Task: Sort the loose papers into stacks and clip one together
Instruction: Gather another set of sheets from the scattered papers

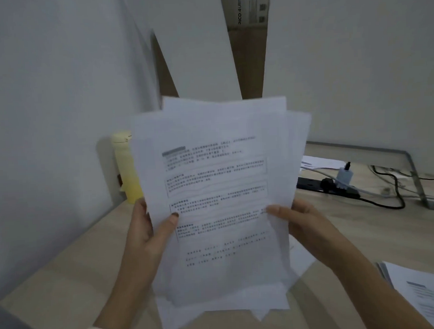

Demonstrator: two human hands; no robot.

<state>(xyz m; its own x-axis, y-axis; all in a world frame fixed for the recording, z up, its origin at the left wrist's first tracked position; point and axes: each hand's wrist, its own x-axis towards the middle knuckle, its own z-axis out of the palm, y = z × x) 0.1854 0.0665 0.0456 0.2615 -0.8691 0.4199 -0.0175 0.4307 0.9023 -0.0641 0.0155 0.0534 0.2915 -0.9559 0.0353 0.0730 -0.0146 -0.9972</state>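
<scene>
the left hand (pixel 149 232) pinches the sheaf of loose papers (pixel 216 179) at its left edge. its thumb lies across the printed front page, and the other fingers are behind the sheets where i cannot see them. the right hand (pixel 301 221) grips the right edge the same way, thumb on the front. between them the sheaf is held up off the desk (pixel 73 267), nearly upright and facing me, its sheets uneven so corners stick out at top and bottom. the print is too blurred for me to read.

just behind the sheaf on the left, a pale yellow bottle (pixel 125 168) stands by the wall. farther back on the right i see a black power strip (pixel 311 184) with a white adapter (pixel 345 175) plugged in, and a few sheets (pixel 321 161) lying flat behind it. at the lower right a stack of printed pages (pixel 426 302) lies on the desk, well apart from the hands.
</scene>
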